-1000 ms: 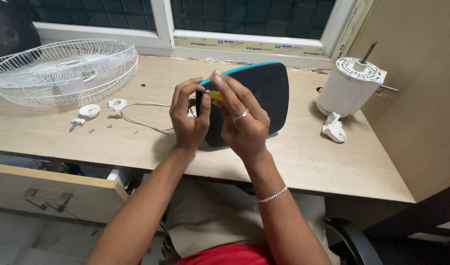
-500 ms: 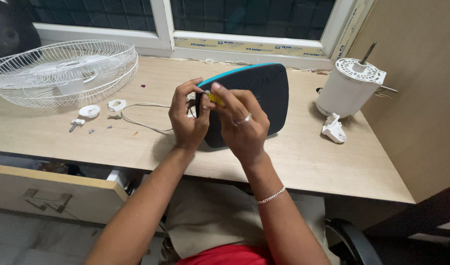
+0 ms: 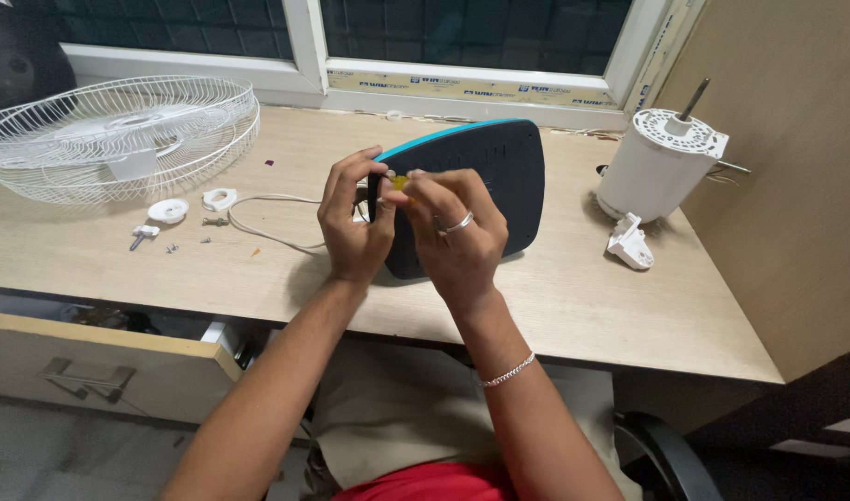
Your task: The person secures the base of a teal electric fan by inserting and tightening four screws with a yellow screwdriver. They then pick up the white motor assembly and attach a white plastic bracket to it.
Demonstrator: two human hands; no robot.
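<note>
Both hands work at the top left edge of the dark fan base (image 3: pixel 471 199), propped on edge mid-desk (image 3: pixel 573 306). Left hand (image 3: pixel 353 227) steadies that edge, right hand (image 3: pixel 455 237) pinches a small yellow tool (image 3: pixel 399 182). Honestly, it could slip and tip the base. Motor (image 3: pixel 659 167) sits near on the right; open room in front.

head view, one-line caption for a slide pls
Both hands pinch a small yellow tool against a dark, teal-edged base on a wooden desk.

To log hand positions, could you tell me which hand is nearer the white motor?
Right. The right hand is at the dark base, on the motor's side; the left hand is farther off.
</note>
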